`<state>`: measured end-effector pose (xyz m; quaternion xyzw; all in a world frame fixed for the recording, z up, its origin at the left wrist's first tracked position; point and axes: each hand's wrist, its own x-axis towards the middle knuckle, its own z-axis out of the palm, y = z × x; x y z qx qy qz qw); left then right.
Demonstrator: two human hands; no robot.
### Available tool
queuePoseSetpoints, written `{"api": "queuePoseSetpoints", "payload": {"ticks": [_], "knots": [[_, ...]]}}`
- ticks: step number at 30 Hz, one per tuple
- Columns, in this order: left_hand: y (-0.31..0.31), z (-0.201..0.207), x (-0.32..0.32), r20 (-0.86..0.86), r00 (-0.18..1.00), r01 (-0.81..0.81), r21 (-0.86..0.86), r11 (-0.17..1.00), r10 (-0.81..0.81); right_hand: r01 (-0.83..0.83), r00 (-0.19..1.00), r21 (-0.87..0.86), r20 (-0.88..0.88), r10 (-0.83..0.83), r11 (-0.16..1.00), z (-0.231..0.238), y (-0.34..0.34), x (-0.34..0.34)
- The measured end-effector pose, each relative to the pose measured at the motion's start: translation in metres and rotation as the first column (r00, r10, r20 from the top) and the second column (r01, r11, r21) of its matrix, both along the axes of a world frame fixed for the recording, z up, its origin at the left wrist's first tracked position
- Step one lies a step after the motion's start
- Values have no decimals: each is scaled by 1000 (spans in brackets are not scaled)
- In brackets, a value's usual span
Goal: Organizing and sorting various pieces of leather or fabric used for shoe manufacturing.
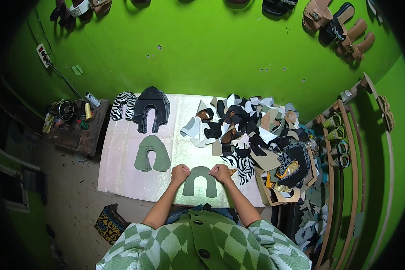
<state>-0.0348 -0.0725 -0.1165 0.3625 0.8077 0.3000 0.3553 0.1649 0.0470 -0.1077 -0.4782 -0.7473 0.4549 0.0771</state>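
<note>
While the olive horseshoe-shaped upper piece (200,181) lies flat at the near edge of the worktop (121,157), the left hand (180,173) and right hand (221,172) pinch its 2 top corners, and it looks thin, light and floppy.

Open tabletop at the left and middle, clutter packed along the right.

From the olive-green horseshoe-shaped fabric piece (200,181) pinched by the left hand (180,173) and right hand (221,172), bare pale tabletop (121,153) lies open toward 9 and 12 o'clock. At 10 o'clock a stack of matching olive-green cut pieces (152,154) blocks the way; beyond it, at 11 o'clock, sit a black horseshoe-shaped stack (151,108) and a zebra-striped one (123,105). From 1 to 3 o'clock a dense heap of black, white, tan and zebra-print offcuts (252,130) fills the right side, touching the table's near edge.
</note>
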Motion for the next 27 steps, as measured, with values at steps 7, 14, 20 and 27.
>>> {"api": "queuePoseSetpoints", "payload": {"ticks": [7,14,20,27], "knots": [[1,15,9,-89,995,-39,-61,997,34,-4,999,11,34,4,1000,2,0,-3],[5,24,25,-329,942,-101,-99,990,63,-13,997,73,73,7,997,-6,0,-7],[1,30,39,-457,889,9,39,999,10,-5,998,281,60,-13,960,-2,-7,-7],[-22,8,49,-690,710,313,132,941,-139,-241,959,547,6,284,802,10,-53,-4]]}}
